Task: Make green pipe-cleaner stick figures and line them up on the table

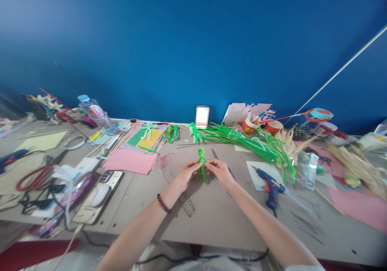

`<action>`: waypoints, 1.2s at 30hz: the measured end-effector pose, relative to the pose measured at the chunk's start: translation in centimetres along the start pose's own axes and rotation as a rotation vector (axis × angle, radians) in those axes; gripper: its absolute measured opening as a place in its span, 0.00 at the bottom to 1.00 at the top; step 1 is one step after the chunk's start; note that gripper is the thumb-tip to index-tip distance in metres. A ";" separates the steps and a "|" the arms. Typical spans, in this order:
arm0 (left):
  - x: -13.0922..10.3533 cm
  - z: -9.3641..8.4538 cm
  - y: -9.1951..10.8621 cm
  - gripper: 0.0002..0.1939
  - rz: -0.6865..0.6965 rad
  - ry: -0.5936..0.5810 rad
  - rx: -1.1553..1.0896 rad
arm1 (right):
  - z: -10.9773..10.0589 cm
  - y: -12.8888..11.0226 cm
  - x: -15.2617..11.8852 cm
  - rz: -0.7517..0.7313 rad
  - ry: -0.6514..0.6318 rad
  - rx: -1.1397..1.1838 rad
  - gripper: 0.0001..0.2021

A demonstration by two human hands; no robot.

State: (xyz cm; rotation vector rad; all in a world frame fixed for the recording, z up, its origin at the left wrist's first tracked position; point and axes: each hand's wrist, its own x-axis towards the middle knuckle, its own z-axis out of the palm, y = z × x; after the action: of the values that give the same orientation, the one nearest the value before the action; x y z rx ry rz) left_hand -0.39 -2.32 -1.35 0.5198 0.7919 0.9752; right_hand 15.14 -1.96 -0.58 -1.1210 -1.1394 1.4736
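A small green pipe-cleaner figure (201, 153) with a round head, arms and two legs is held upright over the middle of the table. My left hand (188, 173) pinches it at one side of the body, and my right hand (220, 171) pinches the other side. Fingertips of both hands hide parts of its arms and torso. A clear ruler (188, 205) lies partly under my left wrist. Behind the held figure, other green pipe-cleaner figures (171, 133) stand or lean near the wall.
Green pipe cleaners (250, 142) lie in a bundle at back right. A blue glue gun (270, 188) rests on paper at right. On the left are pink paper (130, 161), a phone (102, 210), a plastic bottle (95, 112) and red-handled scissors (33, 177). A blue wall (181, 53) rises behind.
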 end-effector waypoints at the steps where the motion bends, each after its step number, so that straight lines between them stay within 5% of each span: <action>1: 0.0 0.0 0.0 0.12 0.016 0.004 0.023 | 0.0 0.0 0.0 -0.007 0.002 -0.011 0.16; 15: -0.4 0.7 0.7 0.09 0.076 0.061 0.066 | -0.2 0.5 0.4 -0.036 -0.007 -0.046 0.18; 24: -0.4 0.6 1.1 0.08 0.087 0.040 0.018 | -0.1 0.4 0.3 0.016 0.028 0.146 0.18; 36: -0.2 -0.4 0.9 0.19 -0.172 -0.218 0.025 | -0.2 0.1 0.1 0.164 -0.085 0.230 0.19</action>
State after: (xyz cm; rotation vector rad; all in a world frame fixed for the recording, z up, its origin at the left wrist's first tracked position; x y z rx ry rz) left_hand -1.25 -2.03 -0.90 0.5597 0.6422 0.7369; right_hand 15.30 -1.88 -0.75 -1.0187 -0.9237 1.7452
